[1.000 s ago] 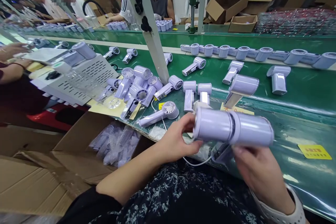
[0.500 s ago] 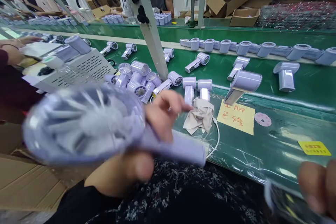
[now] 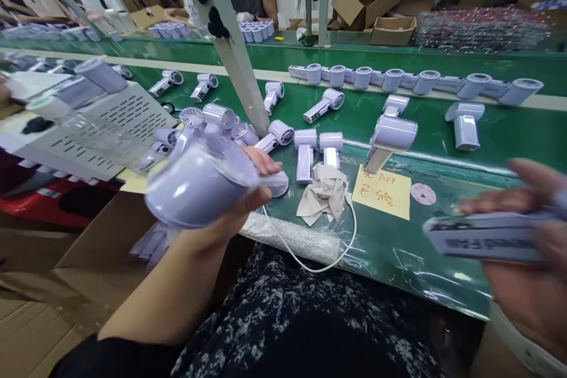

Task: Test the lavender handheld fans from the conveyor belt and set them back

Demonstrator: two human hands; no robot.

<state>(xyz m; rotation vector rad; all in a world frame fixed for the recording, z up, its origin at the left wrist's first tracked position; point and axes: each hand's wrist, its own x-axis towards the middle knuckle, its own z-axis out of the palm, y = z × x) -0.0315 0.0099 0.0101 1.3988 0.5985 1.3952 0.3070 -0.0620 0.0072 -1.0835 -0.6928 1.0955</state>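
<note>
My left hand is clamped around a lilac handheld fan, its barrel lying across the palm with the long axis running left to right and the thumb over the right-hand end. My right hand, well off to that fan's right, is closed on a second lilac unit, blurred, lying flat with one end pointing back toward the left grip. Between the two grips lie a crumpled cloth, a white cable and a yellow note.
</note>
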